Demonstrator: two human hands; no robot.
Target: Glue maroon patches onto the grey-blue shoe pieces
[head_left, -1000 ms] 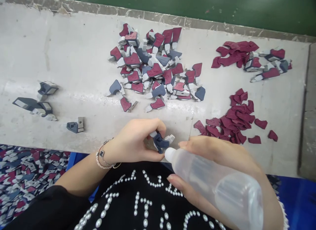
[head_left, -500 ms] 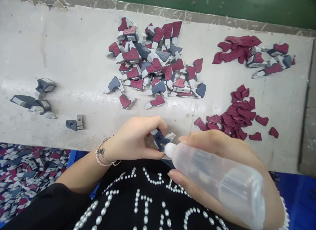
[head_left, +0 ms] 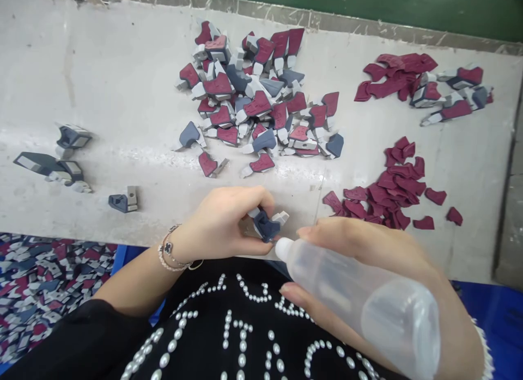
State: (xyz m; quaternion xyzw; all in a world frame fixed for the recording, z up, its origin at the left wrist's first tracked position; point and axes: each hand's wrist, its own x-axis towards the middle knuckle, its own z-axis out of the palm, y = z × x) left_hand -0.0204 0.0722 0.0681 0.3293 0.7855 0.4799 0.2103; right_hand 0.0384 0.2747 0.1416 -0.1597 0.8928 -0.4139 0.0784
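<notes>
Plastic btl [head_left: 362,298] diag; tip [head_left: 282,250] fwd-left

Head camera: close above table [head_left: 134,91], facing forward-down.

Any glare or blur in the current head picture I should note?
Head view: pale glare along the white tabletop; head view: bright reflections on the bottle, strongest near its base; head view: right hand looks slightly soft, while the burgundy pieces keep readable outlines.
</notes>
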